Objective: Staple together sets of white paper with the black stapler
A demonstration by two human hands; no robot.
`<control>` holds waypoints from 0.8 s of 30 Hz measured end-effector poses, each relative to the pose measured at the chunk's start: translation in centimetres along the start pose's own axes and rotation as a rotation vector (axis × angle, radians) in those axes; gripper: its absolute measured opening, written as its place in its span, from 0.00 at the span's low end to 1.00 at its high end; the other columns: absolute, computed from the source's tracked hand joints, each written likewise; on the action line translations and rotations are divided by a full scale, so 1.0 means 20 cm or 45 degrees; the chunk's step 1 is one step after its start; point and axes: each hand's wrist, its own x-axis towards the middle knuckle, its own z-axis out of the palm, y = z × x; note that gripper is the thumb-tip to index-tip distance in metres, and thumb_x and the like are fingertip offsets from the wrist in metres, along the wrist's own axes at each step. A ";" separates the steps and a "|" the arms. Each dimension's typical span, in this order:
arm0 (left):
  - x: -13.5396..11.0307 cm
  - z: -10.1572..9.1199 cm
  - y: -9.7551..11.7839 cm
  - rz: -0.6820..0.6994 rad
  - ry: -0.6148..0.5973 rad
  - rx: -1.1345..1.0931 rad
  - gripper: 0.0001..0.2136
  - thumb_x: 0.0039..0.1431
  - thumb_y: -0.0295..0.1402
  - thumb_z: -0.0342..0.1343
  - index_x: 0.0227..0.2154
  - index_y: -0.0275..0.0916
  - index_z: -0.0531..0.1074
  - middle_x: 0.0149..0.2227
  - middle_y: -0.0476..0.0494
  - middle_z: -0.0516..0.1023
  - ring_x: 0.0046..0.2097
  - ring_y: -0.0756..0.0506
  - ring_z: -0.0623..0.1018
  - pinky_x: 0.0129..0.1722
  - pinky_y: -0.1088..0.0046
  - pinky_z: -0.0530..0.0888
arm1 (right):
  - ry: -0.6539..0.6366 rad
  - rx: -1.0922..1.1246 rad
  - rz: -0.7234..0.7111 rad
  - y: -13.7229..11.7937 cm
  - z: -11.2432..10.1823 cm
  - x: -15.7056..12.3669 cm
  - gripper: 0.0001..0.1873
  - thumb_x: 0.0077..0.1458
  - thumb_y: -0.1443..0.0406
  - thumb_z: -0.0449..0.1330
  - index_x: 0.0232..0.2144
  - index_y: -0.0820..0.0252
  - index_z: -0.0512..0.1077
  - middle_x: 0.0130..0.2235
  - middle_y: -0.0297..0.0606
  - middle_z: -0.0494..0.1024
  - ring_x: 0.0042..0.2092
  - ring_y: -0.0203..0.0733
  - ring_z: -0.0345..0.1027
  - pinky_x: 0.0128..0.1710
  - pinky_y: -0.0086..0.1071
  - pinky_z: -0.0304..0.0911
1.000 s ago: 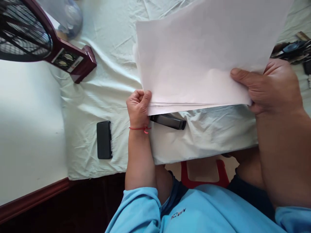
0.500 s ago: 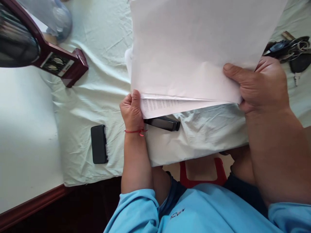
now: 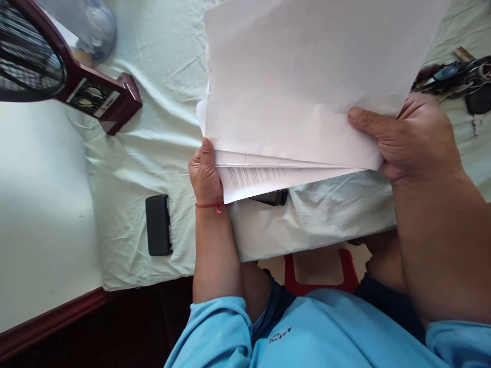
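The counter [image 3: 49, 204] is partly covered by a wrinkled pale cloth [image 3: 161, 117]. On the cloth lie a black phone [image 3: 158, 225], a black stapler [image 3: 273, 197] half hidden under the papers [image 3: 307, 76], a bunch of keys [image 3: 456, 76] at far right, and a maroon fan base [image 3: 103, 99].

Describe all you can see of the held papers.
The papers are several thin white sheets, the top side blank, a lower sheet printed with fine text. Raised off the cloth-covered table, they fan apart at the near edge. The left hand grips the near left corner, the right hand the right.
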 end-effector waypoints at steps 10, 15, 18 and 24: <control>-0.01 0.01 0.02 -0.034 -0.018 0.019 0.24 0.56 0.61 0.79 0.36 0.44 0.85 0.47 0.38 0.90 0.63 0.32 0.86 0.60 0.56 0.86 | 0.001 0.038 -0.006 -0.01 0.01 0.00 0.08 0.55 0.67 0.67 0.40 0.60 0.78 0.46 0.30 0.79 0.56 0.42 0.74 0.58 0.30 0.70; 0.03 -0.04 -0.01 -0.007 -0.044 0.023 0.24 0.52 0.57 0.82 0.31 0.45 0.79 0.39 0.45 0.87 0.55 0.36 0.87 0.57 0.60 0.85 | 0.012 0.050 -0.030 -0.01 0.00 -0.01 0.08 0.54 0.67 0.68 0.39 0.58 0.78 0.44 0.28 0.80 0.58 0.43 0.72 0.59 0.32 0.71; 0.04 -0.07 -0.02 0.002 0.021 0.066 0.25 0.49 0.55 0.84 0.28 0.45 0.76 0.33 0.48 0.83 0.46 0.40 0.87 0.52 0.62 0.85 | 0.007 0.030 -0.026 0.00 0.00 -0.01 0.08 0.54 0.66 0.68 0.39 0.58 0.79 0.46 0.28 0.79 0.58 0.44 0.72 0.58 0.32 0.71; 0.01 -0.02 0.01 -0.047 -0.030 0.014 0.23 0.56 0.60 0.79 0.36 0.47 0.83 0.44 0.40 0.89 0.58 0.35 0.87 0.56 0.58 0.85 | -0.001 0.012 -0.018 0.00 0.00 0.00 0.09 0.54 0.65 0.68 0.39 0.56 0.79 0.50 0.25 0.78 0.57 0.41 0.73 0.56 0.27 0.72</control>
